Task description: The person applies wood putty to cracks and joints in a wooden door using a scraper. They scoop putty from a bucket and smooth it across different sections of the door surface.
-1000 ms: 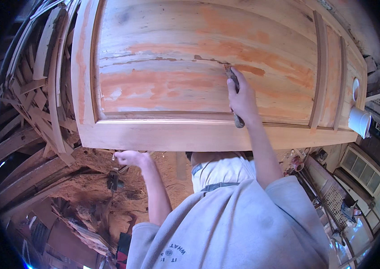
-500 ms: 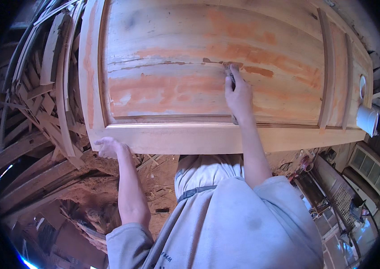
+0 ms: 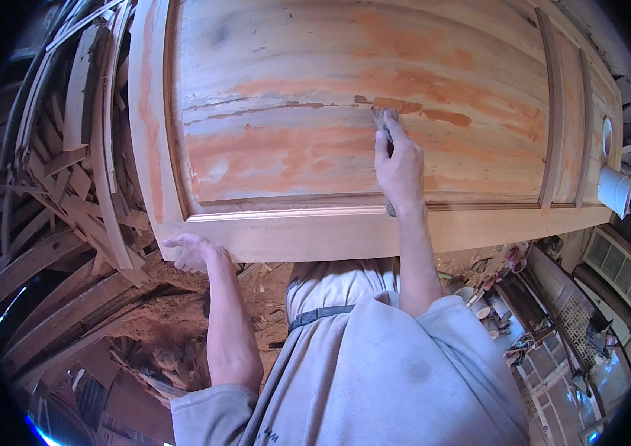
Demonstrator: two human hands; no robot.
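Note:
A large pale wooden door (image 3: 308,236) lies in front of me, its recessed panel (image 3: 285,67) blotched with orange-brown filler. Along a dark crack line in that panel runs a strip of fresh, darker filler (image 3: 445,117). My right hand (image 3: 402,169) is closed around a putty knife (image 3: 384,123), its blade end at the filler strip; the fingers hide most of the tool. At the door's near left corner rests my left hand (image 3: 192,253), fingers stretched out along the edge, holding no tool.
Scrap boards (image 3: 81,89) are heaped at the left. A white tub (image 3: 613,191) sits at the door's right end, beside a round white-rimmed opening or lid (image 3: 607,136). Sawdust (image 3: 159,305) and wood bits cover the floor below; a windowed frame (image 3: 616,267) leans at the right.
The fresh filler patch beside the knife blade has become wider and smoother. My right hand has moved slightly nearer to me over the panel. My left hand stays at the corner.

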